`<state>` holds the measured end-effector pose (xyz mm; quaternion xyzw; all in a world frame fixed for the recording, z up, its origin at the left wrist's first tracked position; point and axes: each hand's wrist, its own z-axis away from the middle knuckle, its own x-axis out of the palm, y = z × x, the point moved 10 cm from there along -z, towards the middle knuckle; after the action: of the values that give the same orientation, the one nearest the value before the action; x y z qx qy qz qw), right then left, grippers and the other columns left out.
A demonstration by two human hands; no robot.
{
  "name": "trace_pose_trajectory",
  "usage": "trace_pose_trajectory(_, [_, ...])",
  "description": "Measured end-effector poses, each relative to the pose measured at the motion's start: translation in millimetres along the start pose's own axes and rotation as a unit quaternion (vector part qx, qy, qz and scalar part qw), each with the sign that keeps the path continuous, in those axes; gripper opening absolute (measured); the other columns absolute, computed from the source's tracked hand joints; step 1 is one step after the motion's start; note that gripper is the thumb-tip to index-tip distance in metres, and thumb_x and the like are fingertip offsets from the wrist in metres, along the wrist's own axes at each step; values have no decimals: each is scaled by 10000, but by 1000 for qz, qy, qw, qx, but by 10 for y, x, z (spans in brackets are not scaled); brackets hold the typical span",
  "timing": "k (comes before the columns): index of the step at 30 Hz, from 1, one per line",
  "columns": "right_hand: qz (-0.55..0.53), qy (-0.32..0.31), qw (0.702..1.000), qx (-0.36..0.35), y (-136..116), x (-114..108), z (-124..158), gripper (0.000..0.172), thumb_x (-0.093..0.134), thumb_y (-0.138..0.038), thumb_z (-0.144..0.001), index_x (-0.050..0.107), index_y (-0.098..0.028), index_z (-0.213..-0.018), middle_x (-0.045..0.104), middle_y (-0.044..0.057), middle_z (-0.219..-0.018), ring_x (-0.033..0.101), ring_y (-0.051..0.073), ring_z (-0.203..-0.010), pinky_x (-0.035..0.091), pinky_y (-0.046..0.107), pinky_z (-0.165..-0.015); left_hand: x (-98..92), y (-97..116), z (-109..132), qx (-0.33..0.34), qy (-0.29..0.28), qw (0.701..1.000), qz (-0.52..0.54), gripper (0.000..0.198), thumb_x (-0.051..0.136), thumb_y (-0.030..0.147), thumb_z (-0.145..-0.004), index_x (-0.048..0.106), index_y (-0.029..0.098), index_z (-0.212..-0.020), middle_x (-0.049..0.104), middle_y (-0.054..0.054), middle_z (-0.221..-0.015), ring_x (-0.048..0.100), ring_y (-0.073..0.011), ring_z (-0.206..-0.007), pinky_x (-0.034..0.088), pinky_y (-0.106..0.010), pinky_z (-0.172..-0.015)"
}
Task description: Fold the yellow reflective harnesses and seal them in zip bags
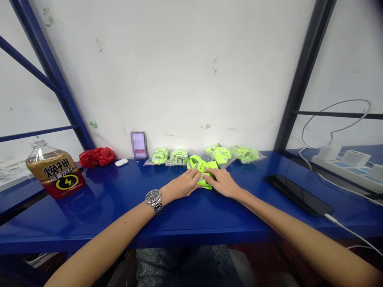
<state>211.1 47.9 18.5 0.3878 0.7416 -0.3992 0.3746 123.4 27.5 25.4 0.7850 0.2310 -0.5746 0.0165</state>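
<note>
A neon-yellow reflective strap with silvery bands lies looped on the blue table in front of me. From the left, my left hand grips it, with fingers bent and a metal wristwatch on that wrist. My right hand holds the strap from the other side, its fingertips close to those of the left. Part of the strap is hidden under both hands. Behind it lie clear bags with similar yellow straps: two at the left, two at the right.
A large drink bottle stands at the left of the blue table. A red plastic bag, a white earbud case and an upright phone sit along the back. At the right are a black phone on a cable and a power strip.
</note>
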Motion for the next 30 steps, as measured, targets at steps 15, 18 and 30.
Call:
trace_pose_trajectory(15, [29, 0, 996, -86, -320, 47, 186, 331, 368, -254, -967, 425, -100, -1255, 632, 163, -982, 603, 261, -893, 409, 311, -713, -8, -119, 62, -118, -18, 993, 26, 424, 406, -16, -727, 426, 167, -1108, 581, -114, -1038, 538, -256, -1028, 446, -359, -855])
trace_pose_trajectory(18, [-19, -9, 999, -44, -296, 8, 147, 254, 337, -251, -971, 502, -122, -1115, 652, 114, -872, 604, 217, -755, 362, 272, -643, -15, -221, 77, -178, -59, 980, 69, 309, 418, 29, -753, 459, 192, -1013, 617, -71, -892, 593, -244, -866, 437, -310, -709])
trace_pose_trajectory(30, [-16, -32, 997, 65, -123, 68, -151, 375, 243, -353, -982, 568, -181, -905, 655, 93, -855, 594, 218, -784, 342, 280, -652, 161, -654, -53, -262, -118, 955, 77, 182, 429, 205, -834, 597, 176, -897, 560, -121, -951, 499, -303, -980, 400, -416, -829])
